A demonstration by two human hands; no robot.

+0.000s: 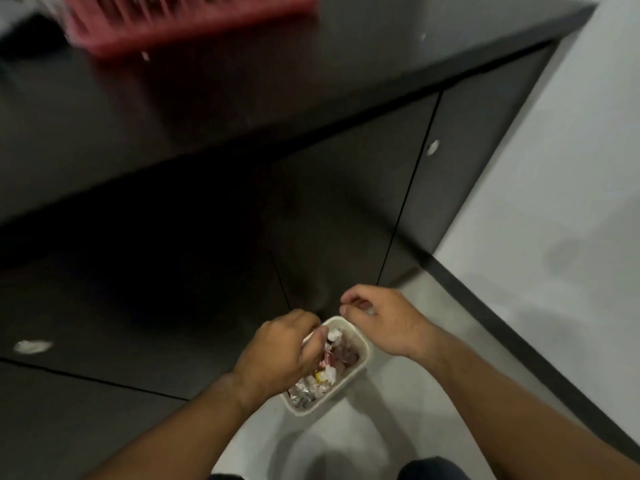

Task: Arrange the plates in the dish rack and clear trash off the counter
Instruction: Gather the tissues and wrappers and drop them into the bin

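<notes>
Left grip point(280, 348) is closed round a crumpled white scrap of wrapper point(313, 336), held directly over the small cream rectangular plastic bin point(358, 367). The bin stands on the pale floor at 6 o'clock of the view, close against the dark cabinet fronts. Right grip point(377, 320) hovers at 1 o'clock of the bin, fingers loosely curled with thumb and forefinger close together; I cannot tell whether it pinches anything.

The bin looks heaped with wrappers, so the scrap is best let go low over the middle and perhaps pressed down, or it may slide off onto the floor.

Counting from the left: two pale round cabinet knobs point(33, 346), one red slatted plastic dish rack point(194, 26), blurred, at 11 o'clock on the dark glossy surface point(242, 98), and two pale specks point(145, 56) on that surface, possibly leftover trash. There is one bin and one scrap in hand. No plates can be made out.
</notes>
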